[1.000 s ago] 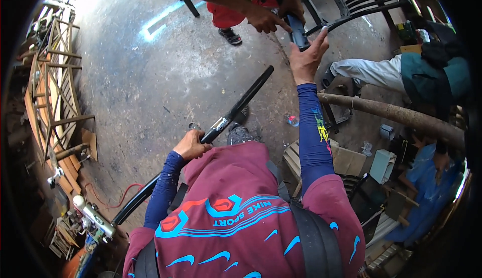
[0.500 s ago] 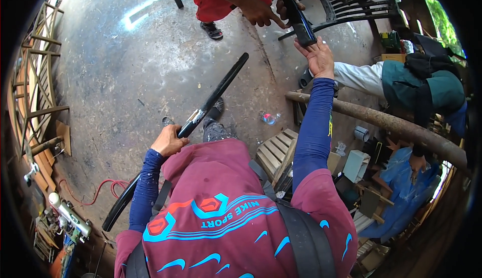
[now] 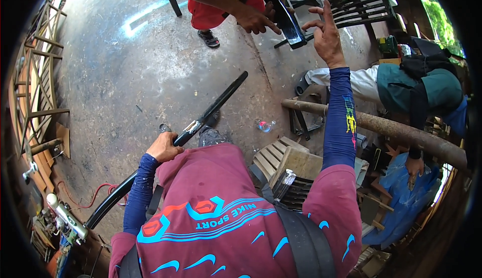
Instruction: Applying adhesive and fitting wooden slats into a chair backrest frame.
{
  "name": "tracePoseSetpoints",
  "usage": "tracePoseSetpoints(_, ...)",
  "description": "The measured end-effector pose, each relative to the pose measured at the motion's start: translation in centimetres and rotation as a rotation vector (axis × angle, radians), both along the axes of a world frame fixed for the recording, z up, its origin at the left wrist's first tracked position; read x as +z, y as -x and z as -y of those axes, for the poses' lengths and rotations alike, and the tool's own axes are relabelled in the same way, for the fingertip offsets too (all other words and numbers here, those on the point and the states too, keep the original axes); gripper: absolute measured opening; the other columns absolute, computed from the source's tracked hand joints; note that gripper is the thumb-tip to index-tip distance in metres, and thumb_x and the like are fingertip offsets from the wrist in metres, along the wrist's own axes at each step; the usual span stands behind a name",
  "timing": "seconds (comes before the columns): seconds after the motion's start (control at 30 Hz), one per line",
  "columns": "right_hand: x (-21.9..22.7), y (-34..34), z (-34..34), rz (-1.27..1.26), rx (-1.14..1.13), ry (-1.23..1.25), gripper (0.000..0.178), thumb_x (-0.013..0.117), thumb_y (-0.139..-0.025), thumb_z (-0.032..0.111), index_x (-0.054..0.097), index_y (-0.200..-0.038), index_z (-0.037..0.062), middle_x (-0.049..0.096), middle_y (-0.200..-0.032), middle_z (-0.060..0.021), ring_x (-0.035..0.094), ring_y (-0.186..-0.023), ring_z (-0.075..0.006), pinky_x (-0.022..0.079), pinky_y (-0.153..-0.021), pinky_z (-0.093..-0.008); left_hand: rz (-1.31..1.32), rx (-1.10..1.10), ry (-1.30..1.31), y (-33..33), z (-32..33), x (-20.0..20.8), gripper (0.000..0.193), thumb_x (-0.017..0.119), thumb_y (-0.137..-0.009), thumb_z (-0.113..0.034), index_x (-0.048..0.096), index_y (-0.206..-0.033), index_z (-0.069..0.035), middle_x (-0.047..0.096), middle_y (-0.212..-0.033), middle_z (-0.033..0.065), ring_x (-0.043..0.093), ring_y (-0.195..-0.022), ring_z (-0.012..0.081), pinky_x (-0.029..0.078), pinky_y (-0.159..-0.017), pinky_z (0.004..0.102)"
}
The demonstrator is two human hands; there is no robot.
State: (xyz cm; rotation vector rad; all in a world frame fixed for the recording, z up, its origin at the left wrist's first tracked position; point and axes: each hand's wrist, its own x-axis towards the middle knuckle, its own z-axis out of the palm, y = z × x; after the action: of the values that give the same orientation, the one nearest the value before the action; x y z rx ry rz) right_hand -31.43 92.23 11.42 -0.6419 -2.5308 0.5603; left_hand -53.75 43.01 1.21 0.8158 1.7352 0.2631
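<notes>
My left hand (image 3: 165,148) is closed round a long, slightly curved, glossy black bar (image 3: 221,99) that slants across my front, its lower end passing behind my forearm. A pale patch shows on the bar just ahead of my fingers. At the upper right my right hand (image 3: 328,42) is raised with its fingers apart and nothing in it. Close to its left is the end of a flat, shiny black piece (image 3: 290,27), which a co-worker holds. That person's hand (image 3: 255,20) points a finger at the piece.
Slatted dark furniture (image 3: 354,4) stands behind the co-worker. A rusty pipe (image 3: 381,125) crosses at right, with another person in green (image 3: 404,88) bending beyond it. Wooden slats (image 3: 273,156) lie beside me. A spray gun (image 3: 65,216), red hose (image 3: 95,196) and wooden frames (image 3: 42,77) are at left.
My right hand has left the end of the co-worker's black piece and lifted to its right, fingers spreading. The bar in my left hand has shifted slightly downward.
</notes>
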Motion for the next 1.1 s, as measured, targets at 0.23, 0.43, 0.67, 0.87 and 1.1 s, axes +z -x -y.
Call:
tracePoseSetpoints(0.23,-5.4,-3.5,1.4,-0.332,-0.537,0.325,0.087,0.062,-0.095,0.010,0.005,-0.158,0.0023,0.053,-0.134,-0.0220,0.071,-0.101,-0.0254,0.061,-0.073,-0.0281,0.105,0.087,0.118,-0.4,-1.0,1.5,0.026,0.075,-0.081,-0.015,0.063,-0.090,0.006,0.060,-0.066,0.0094,0.059,-0.058,0.0138,0.049,-0.055,0.0342)
tracePoseSetpoints(0.43,-8.7,0.3,8.9,-1.004,-0.703,1.070,0.096,0.068,-0.096,0.035,0.001,-0.158,0.0052,0.048,-0.136,-0.0245,0.065,-0.110,-0.0349,0.060,-0.085,-0.0495,0.073,0.069,0.168,-0.9,-2.5,3.3,0.023,0.073,-0.080,-0.017,0.065,-0.087,0.004,0.063,-0.065,0.0077,0.064,-0.057,0.0141,0.049,-0.051,0.0306)
tracePoseSetpoints(0.67,-12.5,1.4,7.9,-1.447,-0.373,1.669,0.057,0.063,-0.099,0.032,0.035,-0.138,0.0026,0.059,-0.118,-0.0229,0.065,-0.106,-0.0390,0.057,-0.089,-0.0626,-0.053,0.014,0.293,0.7,-5.1,4.9,0.025,0.074,-0.082,-0.018,0.064,-0.088,0.004,0.064,-0.068,0.0086,0.064,-0.057,0.0150,0.049,-0.052,0.0311)
tracePoseSetpoints(0.87,-9.2,3.6,9.5,-1.274,-0.557,1.565,0.116,0.077,-0.085,0.006,-0.014,-0.157,0.0078,0.043,-0.139,-0.0271,0.065,-0.106,-0.0362,0.060,-0.083,-0.0607,-0.121,-0.065,0.276,0.8,-7.0,6.0,0.030,0.074,-0.080,-0.021,0.064,-0.091,0.006,0.063,-0.066,0.0099,0.063,-0.058,0.0158,0.050,-0.054,0.0327)
tracePoseSetpoints(1.1,-9.3,7.5,13.3,-1.169,-0.736,1.459,0.111,0.079,-0.086,0.026,-0.004,-0.157,0.0042,0.036,-0.143,-0.0250,0.054,-0.124,-0.0408,0.056,-0.092,-0.0561,-0.047,-0.092,0.257,-0.1,-7.0,6.2,0.027,0.073,-0.081,-0.021,0.064,-0.089,0.003,0.063,-0.067,0.0074,0.062,-0.059,0.0133,0.048,-0.054,0.0306)
